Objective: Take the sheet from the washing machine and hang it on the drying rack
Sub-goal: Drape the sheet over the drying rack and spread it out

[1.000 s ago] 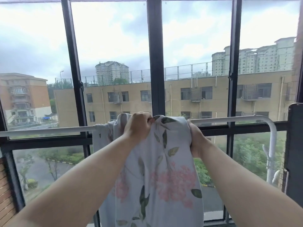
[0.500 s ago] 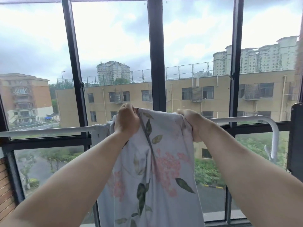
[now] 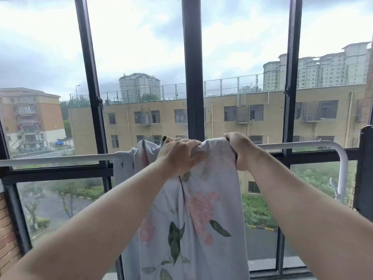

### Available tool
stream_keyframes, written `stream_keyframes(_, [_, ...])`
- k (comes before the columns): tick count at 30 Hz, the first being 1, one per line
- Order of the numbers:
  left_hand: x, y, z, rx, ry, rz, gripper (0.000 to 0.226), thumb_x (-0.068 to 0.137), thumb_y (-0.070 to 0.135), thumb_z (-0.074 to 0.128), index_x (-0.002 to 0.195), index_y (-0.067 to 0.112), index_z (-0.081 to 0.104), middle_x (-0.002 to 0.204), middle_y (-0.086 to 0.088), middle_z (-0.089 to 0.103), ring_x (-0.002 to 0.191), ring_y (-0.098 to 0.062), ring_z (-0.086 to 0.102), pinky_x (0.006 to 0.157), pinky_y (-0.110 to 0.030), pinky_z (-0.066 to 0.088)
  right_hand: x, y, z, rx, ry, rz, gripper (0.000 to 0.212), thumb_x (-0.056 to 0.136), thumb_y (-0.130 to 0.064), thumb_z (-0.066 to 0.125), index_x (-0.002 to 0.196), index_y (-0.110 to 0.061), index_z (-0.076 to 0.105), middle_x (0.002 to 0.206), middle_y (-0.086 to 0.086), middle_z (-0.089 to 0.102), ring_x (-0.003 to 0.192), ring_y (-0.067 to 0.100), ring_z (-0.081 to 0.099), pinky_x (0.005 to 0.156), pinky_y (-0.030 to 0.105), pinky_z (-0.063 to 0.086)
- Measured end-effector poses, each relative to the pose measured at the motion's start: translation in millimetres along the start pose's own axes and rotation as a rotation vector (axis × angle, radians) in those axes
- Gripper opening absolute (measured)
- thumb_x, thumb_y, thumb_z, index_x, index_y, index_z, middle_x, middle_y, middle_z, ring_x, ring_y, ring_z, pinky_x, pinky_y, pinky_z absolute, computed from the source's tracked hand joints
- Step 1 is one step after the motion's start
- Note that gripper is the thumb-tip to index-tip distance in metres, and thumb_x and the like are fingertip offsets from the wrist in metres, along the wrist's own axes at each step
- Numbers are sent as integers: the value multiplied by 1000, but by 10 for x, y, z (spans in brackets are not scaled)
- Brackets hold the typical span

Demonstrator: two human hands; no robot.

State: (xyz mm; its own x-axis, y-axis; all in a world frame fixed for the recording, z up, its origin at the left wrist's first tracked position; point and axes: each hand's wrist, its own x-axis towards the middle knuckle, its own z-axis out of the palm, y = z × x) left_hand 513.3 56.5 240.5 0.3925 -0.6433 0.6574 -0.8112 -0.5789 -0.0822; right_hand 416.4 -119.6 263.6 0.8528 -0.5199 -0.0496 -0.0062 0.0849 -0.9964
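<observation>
The left grip [image 3: 179, 156] and the right grip [image 3: 240, 152] each clutched a bunched fold of the floral sheet [image 3: 201, 219] at the top rail of the white drying rack [image 3: 292, 146], which ran out to either side of them. Below both grips the sheet hung in a narrow gathered column, with a further fold draped over the rail just left of the left grip. Fetching appeared complete and the sheet was over the rack; spreading it along the rail was judged outstanding.
</observation>
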Motion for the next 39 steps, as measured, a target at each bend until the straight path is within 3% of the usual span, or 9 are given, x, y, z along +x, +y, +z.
stream_keyframes(4, [8, -88, 103, -124, 108, -27, 22, 97, 39, 56, 98, 27, 74, 91, 6, 75, 89, -21, 69, 84, -37, 51, -13, -15, 20, -23, 7, 11, 47, 103, -28, 40, 60, -15, 50, 47, 0, 54, 44, 15, 53, 49, 24, 44])
stream_keyframes(7, [64, -150, 48, -235, 138, -163, 25, 99, 31, 51, 87, 21, 71, 79, 0, 71, 76, -26, 65, 70, -37, 53, -33, -79, 41, -26, 12, 8, 40, 101, -35, 45, 71, -15, 61, 69, 4, 67, 72, 22, 64, 79, 33, 54])
stream_keyframes(13, [36, -251, -54, -328, 425, -593, 36, 84, -3, 48, 108, 15, 67, 98, -5, 72, 88, -24, 63, 73, -26, 39, -54, -171, -37, 84, 16, 15, 26, 98, -32, 56, 100, -8, 67, 93, 9, 72, 93, 26, 68, 92, 40, 54])
stream_keyframes(16, [43, -168, -45, -296, 405, -468, 52, 79, -11, 44, 118, 16, 65, 124, -4, 67, 118, -24, 58, 97, -29, 43, -11, -144, -63, 114, 29, 7, 24, 98, -32, 57, 97, -10, 67, 89, 9, 70, 87, 27, 66, 87, 40, 55])
stream_keyframes(22, [66, 105, -26, -215, 104, -196, 54, 94, 61, 37, 133, 31, 60, 123, 4, 68, 120, -20, 57, 103, -39, 43, 47, -106, 37, -25, 12, -8, 34, 96, -35, 60, 110, -7, 73, 104, 14, 77, 103, 30, 71, 101, 44, 52])
stream_keyframes(26, [70, 24, 32, -72, 45, -137, 31, 92, 54, 59, 84, 25, 69, 95, 2, 58, 98, -23, 57, 85, -37, 44, 53, -114, 40, -26, 62, 4, 33, 92, -36, 64, 110, -9, 69, 110, 14, 73, 105, 32, 68, 103, 47, 49])
stream_keyframes(29, [86, -45, -5, -300, 174, -243, 40, 95, 29, 59, 60, 21, 40, 80, 3, 45, 73, -23, 51, 68, -35, 41, 94, -170, -51, -3, 123, 1, 21, 93, -26, 61, 98, -8, 69, 101, 12, 74, 100, 29, 69, 100, 47, 52])
stream_keyframes(35, [52, 28, -56, -325, 271, -390, 7, 87, 12, 55, 92, 16, 53, 107, -1, 51, 85, -20, 53, 75, -33, 42, 161, -226, -209, 30, 250, -49, 13, 92, -17, 62, 83, -12, 71, 97, 9, 74, 85, 27, 70, 90, 45, 59])
stream_keyframes(39, [87, 301, -35, -6, 214, -1, 51, 78, 2, 59, 125, 20, 57, 126, 3, 63, 113, -22, 58, 99, -37, 37, 168, -166, -172, -70, 252, -52, 13, 88, -17, 63, 83, -11, 73, 92, 11, 75, 76, 26, 68, 69, 35, 59])
